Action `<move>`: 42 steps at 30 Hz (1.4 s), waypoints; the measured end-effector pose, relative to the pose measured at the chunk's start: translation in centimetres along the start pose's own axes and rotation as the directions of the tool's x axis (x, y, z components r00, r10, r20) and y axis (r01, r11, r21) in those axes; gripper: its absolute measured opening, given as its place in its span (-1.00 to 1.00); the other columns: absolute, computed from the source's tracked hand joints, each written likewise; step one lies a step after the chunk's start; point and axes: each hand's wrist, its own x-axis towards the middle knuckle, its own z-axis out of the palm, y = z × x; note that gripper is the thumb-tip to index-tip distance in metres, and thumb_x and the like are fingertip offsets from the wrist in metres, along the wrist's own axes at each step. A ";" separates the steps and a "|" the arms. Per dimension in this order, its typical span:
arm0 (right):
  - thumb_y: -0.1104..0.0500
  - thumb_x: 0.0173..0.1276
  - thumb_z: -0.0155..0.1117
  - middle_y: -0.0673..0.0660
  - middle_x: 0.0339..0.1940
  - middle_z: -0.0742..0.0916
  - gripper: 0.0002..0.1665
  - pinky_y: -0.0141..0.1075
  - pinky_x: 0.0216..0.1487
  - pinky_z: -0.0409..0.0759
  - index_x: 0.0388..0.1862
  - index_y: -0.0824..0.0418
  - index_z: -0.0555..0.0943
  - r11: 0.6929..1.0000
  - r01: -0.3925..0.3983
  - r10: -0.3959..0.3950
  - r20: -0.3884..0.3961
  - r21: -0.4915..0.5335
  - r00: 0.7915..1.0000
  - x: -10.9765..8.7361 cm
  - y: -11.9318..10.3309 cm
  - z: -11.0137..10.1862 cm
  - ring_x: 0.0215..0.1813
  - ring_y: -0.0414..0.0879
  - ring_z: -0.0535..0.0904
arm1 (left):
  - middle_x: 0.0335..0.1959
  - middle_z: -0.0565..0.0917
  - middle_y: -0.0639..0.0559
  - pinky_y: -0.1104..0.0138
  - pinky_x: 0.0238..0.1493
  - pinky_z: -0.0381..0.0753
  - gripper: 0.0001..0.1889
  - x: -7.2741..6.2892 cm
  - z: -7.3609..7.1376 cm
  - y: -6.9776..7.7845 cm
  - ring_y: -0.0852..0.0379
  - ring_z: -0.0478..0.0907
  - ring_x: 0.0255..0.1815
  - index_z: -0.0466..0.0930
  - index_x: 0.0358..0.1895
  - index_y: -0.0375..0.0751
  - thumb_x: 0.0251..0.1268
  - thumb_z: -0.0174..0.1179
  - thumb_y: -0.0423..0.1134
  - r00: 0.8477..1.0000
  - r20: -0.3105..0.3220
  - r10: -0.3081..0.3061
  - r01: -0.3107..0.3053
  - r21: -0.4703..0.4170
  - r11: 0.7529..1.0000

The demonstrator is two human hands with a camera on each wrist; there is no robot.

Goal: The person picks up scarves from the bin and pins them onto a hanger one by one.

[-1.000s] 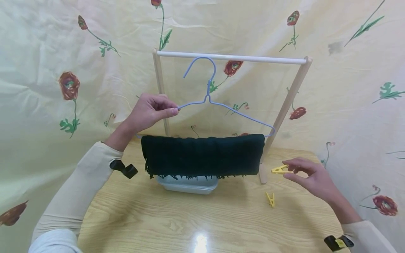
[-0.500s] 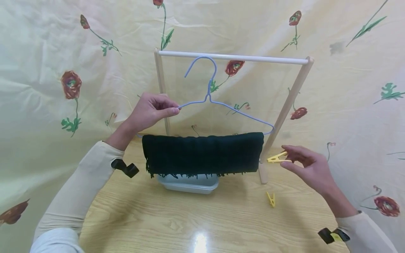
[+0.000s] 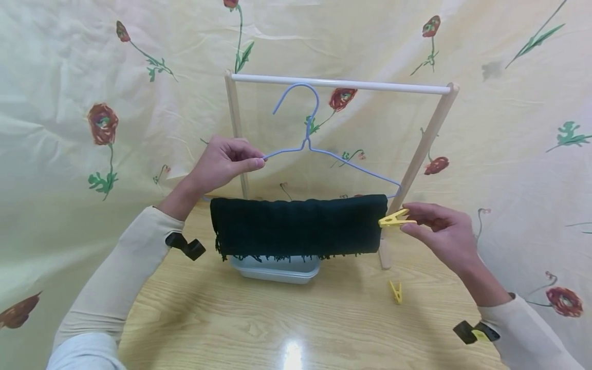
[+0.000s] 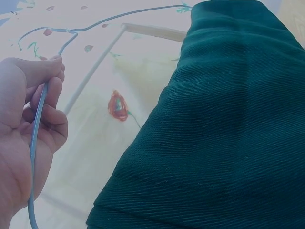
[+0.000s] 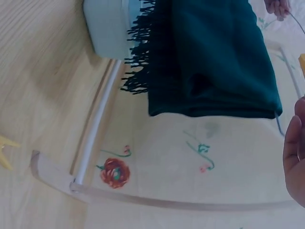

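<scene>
Apparently, the step in hand is clipping the dark scarf [image 3: 298, 226] to the hanger [image 3: 307, 140] at its right end. The scarf lies folded over the hanger's bottom bar, above the table [image 3: 222, 318] and in front of the drying rack [image 3: 339, 84]. The left hand [image 3: 226, 159] pinches the hanger's left shoulder between thumb and fingers. The right hand [image 3: 448, 236] pinches a yellow clothespin [image 3: 396, 223] by its legs, its nose pointing left at the scarf's right edge; I cannot tell whether the two touch. To do this well, the left hand should grip firmly enough that the hanger does not swing, while the right squeezes the legs to spread the nose, which looks closed. The clip should probably go higher, over the top fold, so that it bites the bar along with the cloth.

The hanger is thin, pale blue wire with a round hook. The scarf looks soft and fairly thick, finely ribbed, with a rounded top fold and knotted fringe below. The clothespin is slim and V-shaped, seemingly plastic; a matching spare clip [image 3: 399, 297] lies on the table to the near right. A pale tray [image 3: 277, 276] with rounded corners sits partly hidden under the fringe. The rack joins a smooth white rail to pale wooden legs.
</scene>
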 end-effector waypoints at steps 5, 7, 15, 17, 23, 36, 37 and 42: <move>0.63 0.16 0.37 -0.05 -0.14 0.82 -0.54 -0.55 -0.12 0.65 0.08 0.54 0.65 0.999 0.029 -0.029 -0.005 0.039 1.000 1.0 -0.5 0.9 -0.18 -0.27 0.74 | -0.42 0.67 0.04 0.37 -0.43 0.42 -0.90 0.1 0.2 0.0 0.04 0.39 -0.44 0.78 -0.17 -0.42 0.29 0.34 -0.51 1.000 -0.007 -0.017 0.017 0.017 1.000; 0.62 0.18 0.36 -0.05 -0.11 0.81 -0.53 -0.54 -0.11 0.65 0.11 0.53 0.64 0.998 0.040 -0.039 -0.007 0.057 0.999 1.5 -0.8 1.3 -0.18 -0.26 0.74 | -0.42 0.67 0.04 0.37 -0.42 0.43 -0.90 0.1 0.3 0.1 0.03 0.40 -0.44 0.78 -0.17 -0.42 0.29 0.34 -0.50 1.000 -0.008 -0.024 0.024 0.023 0.999; 0.57 0.24 0.37 0.04 -0.06 0.80 -0.55 -0.54 -0.15 0.65 0.14 0.52 0.64 0.980 0.114 -0.110 -0.035 0.164 0.993 3.2 -1.8 3.3 -0.20 -0.24 0.73 | -0.42 0.67 0.03 0.37 -0.42 0.44 -0.90 0.3 0.4 0.0 0.04 0.41 -0.44 0.77 -0.17 -0.42 0.31 0.34 -0.49 0.999 -0.009 -0.033 0.033 0.017 0.999; 0.55 0.24 0.39 0.08 -0.06 0.80 -0.53 -0.51 -0.11 0.66 0.15 0.53 0.63 0.972 0.125 -0.122 -0.030 0.196 0.992 3.7 -2.1 3.9 -0.17 -0.22 0.74 | -0.42 0.67 0.03 0.37 -0.42 0.44 -0.90 0.4 0.3 -0.1 0.04 0.41 -0.44 0.77 -0.17 -0.43 0.30 0.34 -0.49 0.999 -0.006 -0.033 0.033 0.013 0.999; 0.57 0.15 0.44 0.04 -0.09 0.81 -0.51 -0.49 -0.07 0.65 0.11 0.50 0.65 0.982 0.118 -0.122 0.020 0.149 0.992 4.9 -3.5 5.2 -0.19 -0.18 0.71 | -0.41 0.67 0.02 0.37 -0.41 0.45 -0.89 0.5 0.4 0.0 0.04 0.42 -0.43 0.77 -0.16 -0.43 0.31 0.33 -0.49 0.999 0.002 -0.039 0.039 0.004 0.999; 0.51 0.11 0.50 0.08 -0.16 0.82 -0.53 -0.43 -0.13 0.69 0.05 0.38 0.73 0.985 0.143 -0.153 0.109 0.092 0.982 7.5 -6.1 8.9 -0.23 -0.10 0.68 | -0.36 0.71 -0.01 0.34 -0.30 0.54 -0.88 1.0 1.0 0.3 0.02 0.50 -0.39 0.77 -0.15 -0.43 0.33 0.33 -0.44 0.997 0.024 -0.078 0.079 -0.032 0.996; 0.52 0.10 0.50 0.07 -0.17 0.82 -0.53 -0.42 -0.15 0.69 0.05 0.39 0.73 0.984 0.151 -0.161 0.108 0.095 0.981 7.7 -6.2 9.1 -0.24 -0.10 0.69 | -0.36 0.71 0.00 0.34 -0.29 0.54 -0.88 1.1 1.1 0.2 0.02 0.51 -0.39 0.77 -0.14 -0.43 0.34 0.33 -0.43 0.996 0.024 -0.082 0.082 -0.030 0.996; 0.43 0.12 0.55 0.01 -0.17 0.82 -0.54 -0.40 -0.19 0.69 0.06 0.34 0.74 0.981 0.174 -0.184 0.118 0.090 0.976 8.7 -6.6 10.6 -0.26 -0.09 0.69 | -0.36 0.73 0.01 0.33 -0.25 0.57 -0.87 1.2 1.3 0.0 0.01 0.53 -0.37 0.77 -0.13 -0.43 0.35 0.33 -0.42 0.995 0.013 -0.101 0.101 -0.035 0.994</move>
